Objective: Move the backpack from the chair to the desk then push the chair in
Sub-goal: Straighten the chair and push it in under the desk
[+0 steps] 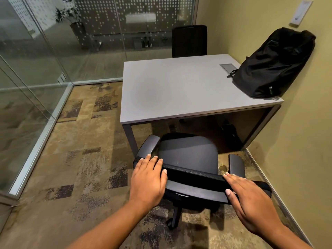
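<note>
The black backpack (273,65) lies on the far right corner of the grey desk (170,90), leaning against the yellow wall. A black office chair (188,155) with an empty seat stands just in front of the desk, its front edge near the desk's near edge. My left hand (148,180) grips the left end of the chair's backrest top, fingers curled over it. My right hand (251,202) holds the right end of the same backrest, thumb in front.
A second black chair (189,41) stands behind the desk. Glass walls (36,78) close the room on the left and back. The yellow wall (305,141) runs close along the right. A cable hatch (227,67) is set in the desktop. Patterned carpet (80,159) covers the floor.
</note>
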{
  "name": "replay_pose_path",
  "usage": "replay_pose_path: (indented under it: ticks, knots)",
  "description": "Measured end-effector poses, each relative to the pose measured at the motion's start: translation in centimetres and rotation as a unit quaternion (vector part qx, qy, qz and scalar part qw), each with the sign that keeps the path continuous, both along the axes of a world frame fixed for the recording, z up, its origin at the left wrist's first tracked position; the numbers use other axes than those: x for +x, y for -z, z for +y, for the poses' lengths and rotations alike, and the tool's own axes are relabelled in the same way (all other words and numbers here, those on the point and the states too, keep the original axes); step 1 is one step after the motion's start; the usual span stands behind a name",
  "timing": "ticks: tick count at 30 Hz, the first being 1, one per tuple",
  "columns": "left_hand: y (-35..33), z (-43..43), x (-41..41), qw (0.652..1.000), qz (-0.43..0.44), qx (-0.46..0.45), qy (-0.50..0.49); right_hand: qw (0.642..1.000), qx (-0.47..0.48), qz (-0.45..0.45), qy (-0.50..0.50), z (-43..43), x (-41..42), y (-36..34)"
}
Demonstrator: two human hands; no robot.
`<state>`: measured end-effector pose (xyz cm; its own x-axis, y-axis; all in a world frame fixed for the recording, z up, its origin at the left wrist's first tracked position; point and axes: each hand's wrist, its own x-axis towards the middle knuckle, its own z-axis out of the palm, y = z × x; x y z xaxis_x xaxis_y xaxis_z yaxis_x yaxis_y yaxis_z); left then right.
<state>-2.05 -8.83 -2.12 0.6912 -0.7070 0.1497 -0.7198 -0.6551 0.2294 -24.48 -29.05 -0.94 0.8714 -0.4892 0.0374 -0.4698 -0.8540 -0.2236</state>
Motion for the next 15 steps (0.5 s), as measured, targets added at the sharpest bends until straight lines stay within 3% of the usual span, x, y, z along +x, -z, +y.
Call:
replay_pose_path:
  ticks: [15]
  knots:
    - [0.0, -8.9, -8.3, 0.998, 0.006, -0.007, -0.07, 0.996, -0.019, -0.026, -0.085, -12.9, -4.2, 0.8]
